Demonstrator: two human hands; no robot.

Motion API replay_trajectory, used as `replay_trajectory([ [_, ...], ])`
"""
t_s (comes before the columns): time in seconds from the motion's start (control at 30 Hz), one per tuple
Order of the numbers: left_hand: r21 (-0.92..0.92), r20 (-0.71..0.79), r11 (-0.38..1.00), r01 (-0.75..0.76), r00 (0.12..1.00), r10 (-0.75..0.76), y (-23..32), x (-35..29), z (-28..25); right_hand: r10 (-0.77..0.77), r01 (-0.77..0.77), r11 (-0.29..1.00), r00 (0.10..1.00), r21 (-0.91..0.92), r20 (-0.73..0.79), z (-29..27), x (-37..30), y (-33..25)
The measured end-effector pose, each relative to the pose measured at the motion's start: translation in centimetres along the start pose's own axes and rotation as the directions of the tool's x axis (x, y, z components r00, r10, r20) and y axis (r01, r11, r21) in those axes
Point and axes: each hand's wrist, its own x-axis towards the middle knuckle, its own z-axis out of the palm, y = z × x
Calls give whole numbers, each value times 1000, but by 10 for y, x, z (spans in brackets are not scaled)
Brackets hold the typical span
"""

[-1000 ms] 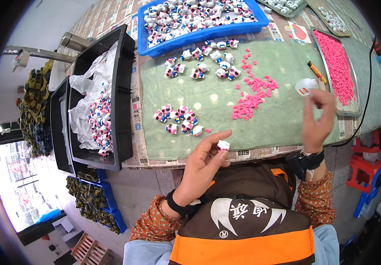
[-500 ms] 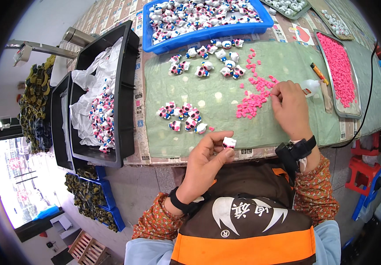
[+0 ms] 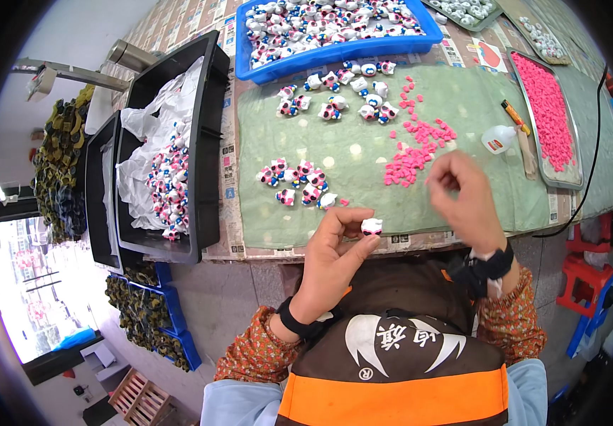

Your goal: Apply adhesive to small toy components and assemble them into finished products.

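Note:
My left hand [image 3: 335, 255] pinches a small white figurine [image 3: 371, 226] with dark pink-rimmed glasses, just over the table's front edge. To its right, my right hand [image 3: 461, 199] hovers above the green cloth [image 3: 299, 227] with thumb and forefinger closed together. Whatever lies in that pinch is too small to make out. Beyond the right fingertips spreads a loose pile of small pink pieces [image 3: 409, 165]. Several finished-looking figurines [image 3: 299, 177] in white, pink and blue stand in a cluster left of the hands. Another group of figurines [image 3: 333, 108] sits farther back.
A blue tray [image 3: 342, 57] full of figurines is at the back. On the left stands a black crate [image 3: 210, 128] with white paper and figurines. At the right are a white bottle [image 3: 498, 138], an orange marker [image 3: 516, 117] and a metal tray [image 3: 565, 179] of pink pieces. A black cable [image 3: 590, 163] crosses there.
My right hand has drawn back from the pink pile toward me, fingers pinched, uncovering the white bottle. The left hand keeps the figurine nearly in place. The whole view has shifted slightly.

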Motion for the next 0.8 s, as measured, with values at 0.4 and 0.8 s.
replay_trajectory([
  [0.4,184,28,980,-77,997,73,8,-9,11,-170,136,965,975,224,143,18,-39,-43],
  [0.8,501,112,765,-404,907,405,0,-10,8,-14,-48,944,982,326,186,21,-51,-45],
])
